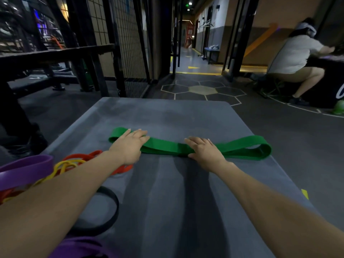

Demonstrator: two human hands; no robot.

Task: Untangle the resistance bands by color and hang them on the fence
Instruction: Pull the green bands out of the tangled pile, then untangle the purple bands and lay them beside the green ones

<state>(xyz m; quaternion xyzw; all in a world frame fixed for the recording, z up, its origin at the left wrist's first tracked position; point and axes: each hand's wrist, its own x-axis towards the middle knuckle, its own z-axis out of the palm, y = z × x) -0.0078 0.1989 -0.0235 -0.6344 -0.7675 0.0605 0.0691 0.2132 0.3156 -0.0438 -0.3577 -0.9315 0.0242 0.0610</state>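
Note:
A wide green resistance band (242,147) lies stretched flat across the grey mat (167,192), folded on itself. My left hand (128,144) rests flat on its left end with straight fingers. My right hand (204,149) presses flat on its middle. At the left edge sits a tangle of a purple band (26,169), yellow bands (68,164) and an orange-red band (122,168). A black band (111,211) loops under my left forearm. More purple band (81,246) shows at the bottom.
A black mesh fence (128,43) and a dark rail (55,53) stand at the back left. A person in a white shirt (294,56) crouches at the far right beside a black box. A corridor opens straight ahead.

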